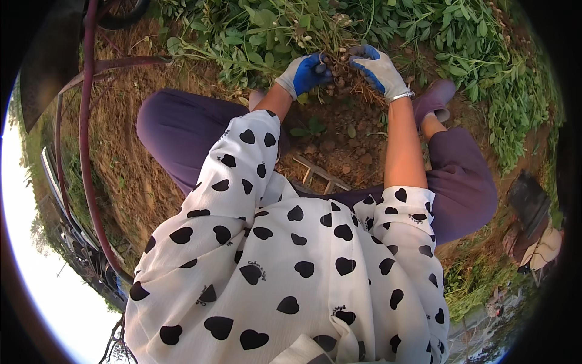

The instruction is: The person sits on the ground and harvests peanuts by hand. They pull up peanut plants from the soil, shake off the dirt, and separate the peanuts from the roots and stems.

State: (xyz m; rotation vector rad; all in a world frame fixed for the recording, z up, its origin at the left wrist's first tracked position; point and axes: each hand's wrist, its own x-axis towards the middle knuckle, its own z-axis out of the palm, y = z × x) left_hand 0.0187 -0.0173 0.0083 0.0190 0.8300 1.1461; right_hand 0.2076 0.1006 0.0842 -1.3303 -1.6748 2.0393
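Note:
Both hands wear white knit gloves with blue coated palms. My left hand (309, 75) is at the roots of pulled leafy plants, its fingers curled beside a clump of roots and soil (341, 68); whether it grips anything is unclear. Across the clump, my right hand (373, 70) has its thumb and fingers bent toward the roots, and its hold is also unclear. Pale pods that look like peanuts (305, 40) show among the stems just above the hands. Green leafy plants (259, 32) lie heaped beyond them.
Red-brown soil with clods (336, 150) lies between my legs, near a small wooden frame (320, 174). A curved red metal bar (86, 136) rises at the left. More plants (482, 68) lie at the right, with a dark bag or cloth (528, 200) beyond my knee.

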